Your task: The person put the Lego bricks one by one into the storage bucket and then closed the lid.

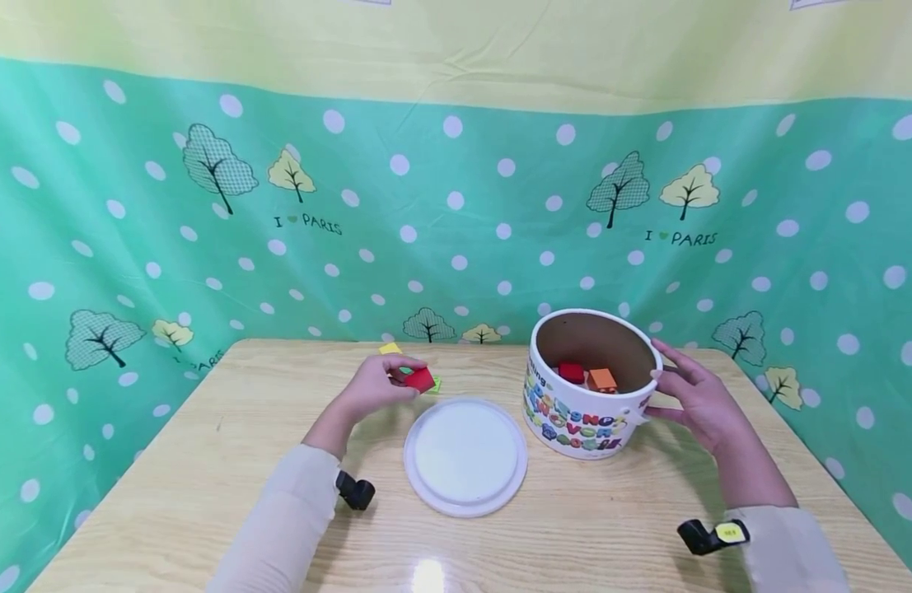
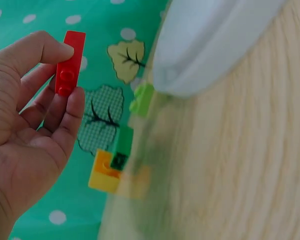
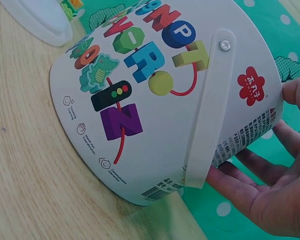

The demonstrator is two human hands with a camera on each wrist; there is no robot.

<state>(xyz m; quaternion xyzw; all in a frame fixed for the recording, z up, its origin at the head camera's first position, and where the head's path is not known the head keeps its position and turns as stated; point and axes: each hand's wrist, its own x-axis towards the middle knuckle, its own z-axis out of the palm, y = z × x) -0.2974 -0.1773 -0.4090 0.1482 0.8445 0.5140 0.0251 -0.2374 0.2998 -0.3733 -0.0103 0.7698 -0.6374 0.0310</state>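
Note:
My left hand pinches a red toy building block between thumb and fingers, above the back of the table and left of the white lid. Beneath and beside it lie a yellow block, a dark green block and a light green block. My right hand grips the white printed bucket at its right side, fingers at the rim and against the wall. Inside the bucket are a red block and an orange block; its lower inside is partly hidden.
A round white lid lies flat on the wooden table, between the left hand and the bucket. The bucket's white strap handle hangs down its side. A green dotted curtain stands behind the table's back edge.

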